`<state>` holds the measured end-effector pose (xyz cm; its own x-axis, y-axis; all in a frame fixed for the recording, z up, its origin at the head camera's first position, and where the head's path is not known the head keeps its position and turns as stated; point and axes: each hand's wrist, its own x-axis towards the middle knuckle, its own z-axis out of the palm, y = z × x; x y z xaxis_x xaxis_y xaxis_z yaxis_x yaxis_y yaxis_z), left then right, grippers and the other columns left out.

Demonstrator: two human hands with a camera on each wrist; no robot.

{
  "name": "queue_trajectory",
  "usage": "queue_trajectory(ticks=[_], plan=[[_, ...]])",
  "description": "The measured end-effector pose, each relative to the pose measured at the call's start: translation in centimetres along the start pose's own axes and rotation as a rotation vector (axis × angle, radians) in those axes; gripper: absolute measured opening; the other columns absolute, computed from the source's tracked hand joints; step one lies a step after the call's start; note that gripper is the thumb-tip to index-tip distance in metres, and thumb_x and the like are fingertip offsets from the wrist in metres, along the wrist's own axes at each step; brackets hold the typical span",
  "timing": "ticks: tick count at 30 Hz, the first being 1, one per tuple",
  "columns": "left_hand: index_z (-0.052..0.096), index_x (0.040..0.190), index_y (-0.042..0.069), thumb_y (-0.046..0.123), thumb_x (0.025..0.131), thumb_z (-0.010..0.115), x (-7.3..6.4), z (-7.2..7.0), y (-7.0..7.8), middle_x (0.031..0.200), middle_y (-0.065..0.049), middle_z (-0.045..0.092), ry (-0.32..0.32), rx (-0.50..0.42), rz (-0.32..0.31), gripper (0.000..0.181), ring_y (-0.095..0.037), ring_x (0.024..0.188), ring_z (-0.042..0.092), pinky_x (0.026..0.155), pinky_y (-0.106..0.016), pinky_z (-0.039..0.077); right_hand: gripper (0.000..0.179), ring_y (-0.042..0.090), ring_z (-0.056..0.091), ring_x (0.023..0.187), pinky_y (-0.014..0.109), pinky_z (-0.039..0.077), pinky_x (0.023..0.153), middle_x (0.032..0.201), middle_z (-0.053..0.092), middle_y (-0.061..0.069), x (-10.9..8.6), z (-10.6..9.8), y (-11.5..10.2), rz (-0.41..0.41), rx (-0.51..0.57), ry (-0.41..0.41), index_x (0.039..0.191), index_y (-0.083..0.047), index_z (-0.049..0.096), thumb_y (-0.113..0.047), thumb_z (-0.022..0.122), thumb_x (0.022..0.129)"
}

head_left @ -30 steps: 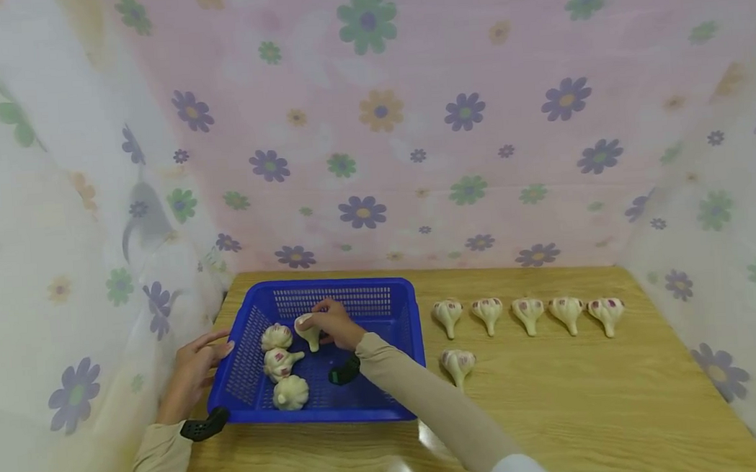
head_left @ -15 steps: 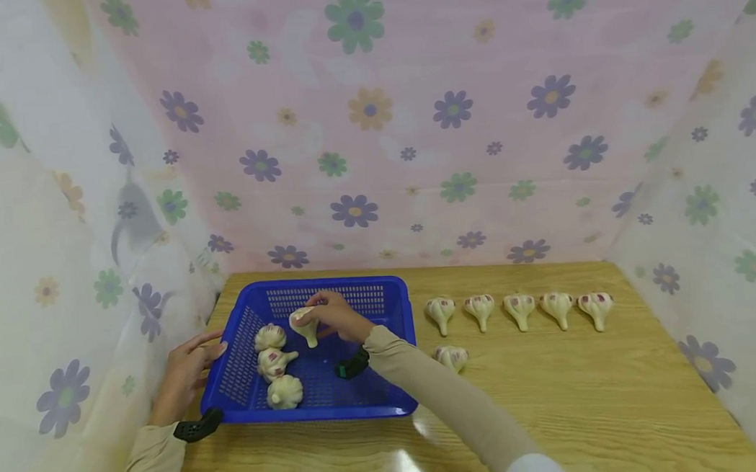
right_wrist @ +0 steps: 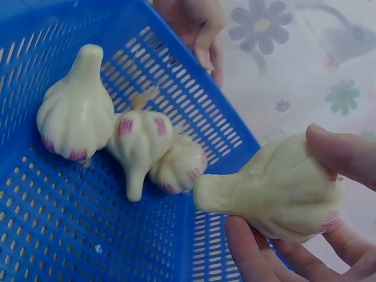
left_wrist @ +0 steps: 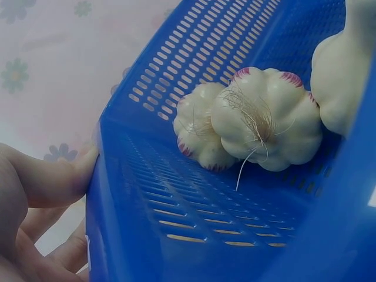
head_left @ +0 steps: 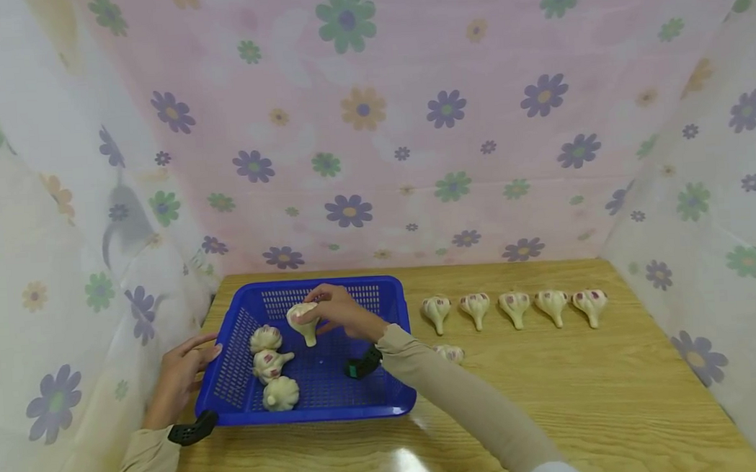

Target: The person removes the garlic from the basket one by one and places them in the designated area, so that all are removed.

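My right hand [head_left: 345,314] holds a garlic bulb [head_left: 304,323] over the blue plastic basket [head_left: 311,415], thumb on one side and fingers on the other. In the right wrist view this garlic bulb [right_wrist: 279,191] has its stem pointing left, with purple marks at its root end. Several others lie along the basket's left side; one garlic bulb [head_left: 280,393] is nearest the front and another garlic bulb [left_wrist: 267,120] shows its dry roots. My left hand [head_left: 180,374] rests against the left rim from outside. Its thumb [left_wrist: 56,176] touches the basket wall.
Right of the basket, a row of garlic bulbs [head_left: 515,308] lies on the wooden table [head_left: 556,391], stems toward me. One more garlic bulb [head_left: 450,354] is partly hidden behind my right sleeve [head_left: 466,404]. Flowered sheets [head_left: 404,133] enclose the back and sides.
My right hand has raised the garlic bulb slightly inside the basket. The head view has shifted, and my right sleeve now covers more of the lone bulb. My left hand stays at the rim.
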<state>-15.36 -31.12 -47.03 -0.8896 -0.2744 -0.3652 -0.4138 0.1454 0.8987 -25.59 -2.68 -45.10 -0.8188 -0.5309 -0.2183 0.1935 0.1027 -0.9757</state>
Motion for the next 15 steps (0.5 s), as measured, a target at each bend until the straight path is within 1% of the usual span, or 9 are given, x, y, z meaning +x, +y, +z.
queue_trajectory(ticks=[5, 11, 15], plan=[[0.039, 0.143, 0.007, 0.025, 0.093, 0.061, 0.1, 0.1, 0.0, 0.090, 0.007, 0.066, 0.002, 0.012, -0.004, 0.058, -0.013, 0.080, 0.063, 0.069, -0.035, 0.054, 0.036, 0.022, 0.063, 0.088, 0.041, 0.055, 0.069, 0.103, 0.059, 0.010, -0.9, -0.3, -0.7, -0.025, 0.002, -0.010, 0.108, -0.006, 0.059, -0.009, 0.077, 0.077], [0.039, 0.143, 0.007, 0.026, 0.092, 0.061, 0.1, 0.0, -0.2, 0.089, 0.008, 0.066, 0.002, 0.016, -0.008, 0.059, -0.013, 0.079, 0.063, 0.069, -0.034, 0.053, 0.036, 0.024, 0.063, 0.089, 0.042, 0.055, 0.069, 0.104, 0.061, 0.010, -1.7, -0.8, -1.2, -0.041, 0.006, -0.014, 0.107, -0.006, 0.059, -0.007, 0.078, 0.076], [0.039, 0.143, 0.007, 0.027, 0.093, 0.060, 0.1, -0.1, -0.1, 0.090, 0.009, 0.065, -0.008, 0.017, 0.005, 0.059, -0.013, 0.080, 0.063, 0.070, -0.035, 0.054, 0.036, 0.025, 0.063, 0.091, 0.042, 0.055, 0.070, 0.104, 0.060, 0.011, -2.1, -1.3, -1.6, -0.053, -0.001, -0.021, 0.108, -0.006, 0.059, -0.007, 0.078, 0.077]])
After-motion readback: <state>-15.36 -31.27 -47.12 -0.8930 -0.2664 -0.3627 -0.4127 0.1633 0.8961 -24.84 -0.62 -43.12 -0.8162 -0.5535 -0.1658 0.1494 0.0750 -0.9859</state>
